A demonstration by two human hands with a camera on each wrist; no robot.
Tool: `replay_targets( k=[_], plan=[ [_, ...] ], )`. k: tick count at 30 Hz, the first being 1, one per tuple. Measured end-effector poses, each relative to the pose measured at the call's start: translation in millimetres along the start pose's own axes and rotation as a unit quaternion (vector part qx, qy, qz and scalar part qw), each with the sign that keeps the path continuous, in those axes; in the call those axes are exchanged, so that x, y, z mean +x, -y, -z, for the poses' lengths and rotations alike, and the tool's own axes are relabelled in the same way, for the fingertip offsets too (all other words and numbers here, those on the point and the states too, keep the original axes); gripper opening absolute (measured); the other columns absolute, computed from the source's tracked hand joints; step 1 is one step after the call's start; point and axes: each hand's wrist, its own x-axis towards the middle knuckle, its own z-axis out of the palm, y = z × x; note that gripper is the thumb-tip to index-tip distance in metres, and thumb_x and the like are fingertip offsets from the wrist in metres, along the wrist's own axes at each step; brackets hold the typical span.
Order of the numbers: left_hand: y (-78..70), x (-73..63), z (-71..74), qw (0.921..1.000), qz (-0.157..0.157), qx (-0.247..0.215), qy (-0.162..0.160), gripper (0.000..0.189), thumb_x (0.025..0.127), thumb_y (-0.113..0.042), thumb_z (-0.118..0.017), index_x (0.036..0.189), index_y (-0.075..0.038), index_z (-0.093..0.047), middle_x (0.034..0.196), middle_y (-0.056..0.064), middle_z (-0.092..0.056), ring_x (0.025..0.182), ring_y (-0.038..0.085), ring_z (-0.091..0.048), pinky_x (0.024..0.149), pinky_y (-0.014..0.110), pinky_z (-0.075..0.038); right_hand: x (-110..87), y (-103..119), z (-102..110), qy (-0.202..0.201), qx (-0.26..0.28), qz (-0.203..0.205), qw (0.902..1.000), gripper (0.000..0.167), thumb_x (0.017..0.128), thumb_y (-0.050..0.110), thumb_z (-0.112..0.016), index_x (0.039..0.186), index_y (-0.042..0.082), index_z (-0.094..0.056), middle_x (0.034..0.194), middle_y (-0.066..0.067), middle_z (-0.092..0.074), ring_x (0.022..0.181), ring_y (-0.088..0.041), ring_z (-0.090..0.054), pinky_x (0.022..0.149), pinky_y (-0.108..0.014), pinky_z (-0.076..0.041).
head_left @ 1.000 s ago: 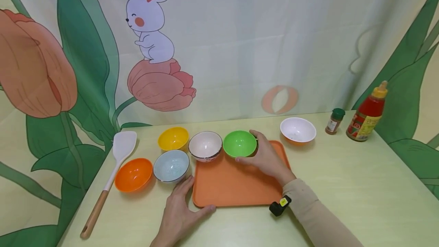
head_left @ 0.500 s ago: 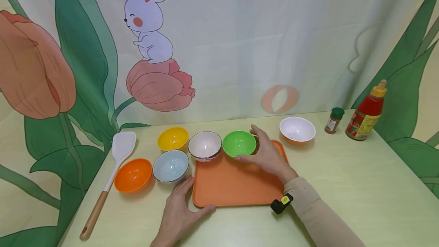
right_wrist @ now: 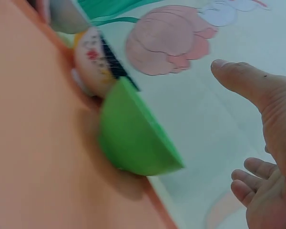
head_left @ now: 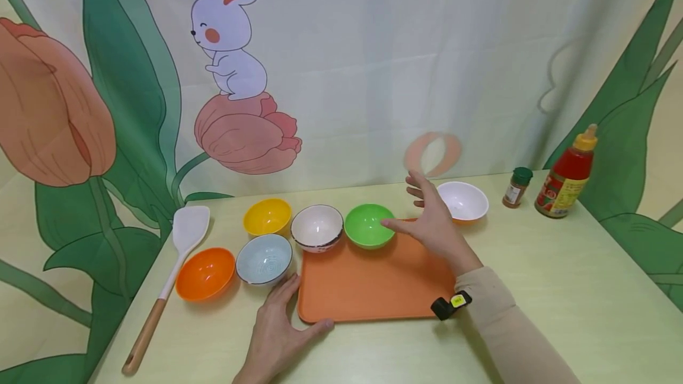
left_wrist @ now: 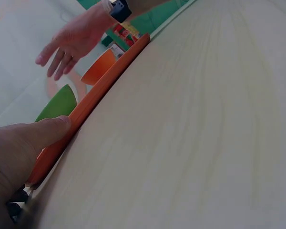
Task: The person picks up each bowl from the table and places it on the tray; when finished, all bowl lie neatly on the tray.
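Note:
A green bowl [head_left: 365,227] stands on the back part of an orange tray [head_left: 373,289]. Just right of it, my right hand [head_left: 436,227] is raised with fingers spread and holds nothing; in the head view its thumb overlaps the bowl's rim. The right wrist view shows a gap between that hand and the green bowl [right_wrist: 131,136]. At the tray's front left corner rests my left hand [head_left: 274,328], thumb along the front edge and fingers by the left side. In the left wrist view its thumb [left_wrist: 50,130] touches the tray wall [left_wrist: 97,93].
Left of the green bowl are a white patterned bowl [head_left: 318,227], a yellow bowl [head_left: 267,215], a light blue bowl [head_left: 264,258] and an orange bowl [head_left: 205,274]. A spatula [head_left: 165,283] lies far left. Rightward stand a white-lined bowl [head_left: 466,200], spice jar [head_left: 516,188] and sauce bottle [head_left: 567,176].
My right hand has let go of the green bowl and moved right and up, its fingers spreading. The bowl stays where it was on the tray. My left hand has not moved.

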Motion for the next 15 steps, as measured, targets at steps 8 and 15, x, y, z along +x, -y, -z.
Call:
replay_targets(
  k=[8,15],
  plan=[
    [2.1,-0.3,-1.1,0.9999,-0.009,-0.002,-0.009,0.114,0.076,-0.066,-0.098,0.161,-0.001,-0.056,0.168,0.017,-0.054,0.155,0.042,-0.050,0.127,0.063,-0.043,1.0,5.8,46.2,-0.050,-0.016,0.009,0.9986,0.123,0.086,0.035,-0.100,0.179,0.017,-0.020,0.178,-0.006,-0.037,0.161,-0.035,-0.039,0.130,-0.061,-0.038],
    [1.7,0.3,-1.7,1.0000,0.001,0.000,-0.003,0.116,0.076,-0.067,-0.097,0.163,-0.003,-0.055,0.170,0.016,-0.052,0.157,0.041,-0.049,0.129,0.062,-0.042,-2.2,-0.9,83.1,-0.095,-0.041,-0.005,0.9946,0.125,0.086,0.033,-0.099,0.180,0.024,-0.018,0.180,-0.007,-0.033,0.163,-0.035,-0.036,0.129,-0.064,-0.037]
  ],
)
